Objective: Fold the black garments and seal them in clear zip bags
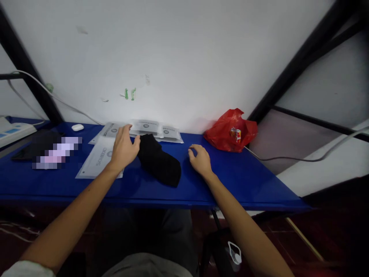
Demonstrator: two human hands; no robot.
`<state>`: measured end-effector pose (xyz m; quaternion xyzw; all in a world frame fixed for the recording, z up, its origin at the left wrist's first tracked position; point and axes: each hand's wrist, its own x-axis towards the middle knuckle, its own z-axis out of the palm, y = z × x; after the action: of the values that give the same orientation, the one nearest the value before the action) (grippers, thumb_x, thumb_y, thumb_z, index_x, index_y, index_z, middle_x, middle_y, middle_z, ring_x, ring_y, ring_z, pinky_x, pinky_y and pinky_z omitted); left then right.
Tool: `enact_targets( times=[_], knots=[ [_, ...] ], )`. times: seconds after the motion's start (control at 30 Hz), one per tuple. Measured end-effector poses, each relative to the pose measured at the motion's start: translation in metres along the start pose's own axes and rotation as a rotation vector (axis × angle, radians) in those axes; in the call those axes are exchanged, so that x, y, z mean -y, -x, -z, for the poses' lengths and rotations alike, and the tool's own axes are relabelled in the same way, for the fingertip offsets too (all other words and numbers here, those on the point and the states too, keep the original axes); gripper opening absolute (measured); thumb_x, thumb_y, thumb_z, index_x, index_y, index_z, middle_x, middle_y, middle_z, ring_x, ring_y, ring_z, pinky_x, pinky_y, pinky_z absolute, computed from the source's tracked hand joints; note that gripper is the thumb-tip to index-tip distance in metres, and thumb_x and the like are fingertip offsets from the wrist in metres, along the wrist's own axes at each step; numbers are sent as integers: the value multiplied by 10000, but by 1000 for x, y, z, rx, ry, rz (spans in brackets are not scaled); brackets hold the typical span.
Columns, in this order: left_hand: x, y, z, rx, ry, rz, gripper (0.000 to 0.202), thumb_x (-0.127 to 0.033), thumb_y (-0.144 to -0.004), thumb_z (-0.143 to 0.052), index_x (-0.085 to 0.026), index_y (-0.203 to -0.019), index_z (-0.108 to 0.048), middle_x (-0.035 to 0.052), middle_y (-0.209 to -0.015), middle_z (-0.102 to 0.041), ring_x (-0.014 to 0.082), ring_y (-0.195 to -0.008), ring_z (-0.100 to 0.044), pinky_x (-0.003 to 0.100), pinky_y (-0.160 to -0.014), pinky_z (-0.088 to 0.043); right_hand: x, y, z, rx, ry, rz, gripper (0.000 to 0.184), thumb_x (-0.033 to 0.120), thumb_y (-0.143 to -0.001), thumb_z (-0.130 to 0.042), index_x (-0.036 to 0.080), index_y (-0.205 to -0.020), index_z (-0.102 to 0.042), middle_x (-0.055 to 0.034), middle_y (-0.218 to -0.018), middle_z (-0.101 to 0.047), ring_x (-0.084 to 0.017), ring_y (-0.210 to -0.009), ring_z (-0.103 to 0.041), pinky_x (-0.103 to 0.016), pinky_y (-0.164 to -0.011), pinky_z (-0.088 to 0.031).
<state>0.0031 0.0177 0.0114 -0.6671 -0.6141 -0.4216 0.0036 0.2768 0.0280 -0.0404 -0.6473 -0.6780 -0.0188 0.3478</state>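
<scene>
A folded black sock [160, 161] lies flat on the blue table [184, 196], between my two hands. My left hand [125, 148] is held over the white printed packets at the left, fingers apart, its thumb close to the sock's upper end. Below it is the nearest packet [96, 159], partly covered by the hand. My right hand [201, 159] rests on the table to the right of the sock, not touching it; its fingers are loosely bent and nothing shows in them.
More packets [147, 127] lie along the wall. A red plastic bag [230, 132] stands at the back right, a cable [294, 159] running beside it. At the left are a white earbud case [77, 127], a dark flat object [29, 150] and a power strip [17, 132]. Black metal posts flank the table.
</scene>
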Motion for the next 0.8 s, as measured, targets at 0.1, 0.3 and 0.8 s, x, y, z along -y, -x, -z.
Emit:
enact_targets(
  times=[0.1, 0.3, 0.8],
  knots=[
    [22, 10, -6, 242, -114, 21, 383, -371, -904, -416, -133, -1190, -511, 149, -1189, -580, 284, -1140, -523, 425, -960, -427, 31, 17, 0, -35, -76, 194, 227, 252, -887, -470, 181, -996, -656, -119, -1153, -643, -240, -1103, -563, -403, -954, -428],
    [30, 31, -16, 393, -282, -30, 468, -474, -918, -358, -128, -1162, -555, 148, -1171, -592, 312, -1104, -531, 446, -917, -429, 70, 50, -9, 315, 34, 422, 345, 395, -845, -583, 178, -1107, -639, -125, -1284, -582, -261, -1220, -496, -453, -1046, -358],
    [19, 41, -22, 393, -352, -420, 497, -488, -856, -513, -153, -1224, -498, 125, -1167, -585, 281, -1070, -528, 386, -870, -430, 43, 30, 6, 360, 221, 272, 335, 201, -862, -492, 167, -1166, -629, -130, -1331, -550, -265, -1278, -450, -476, -1077, -319]
  ],
)
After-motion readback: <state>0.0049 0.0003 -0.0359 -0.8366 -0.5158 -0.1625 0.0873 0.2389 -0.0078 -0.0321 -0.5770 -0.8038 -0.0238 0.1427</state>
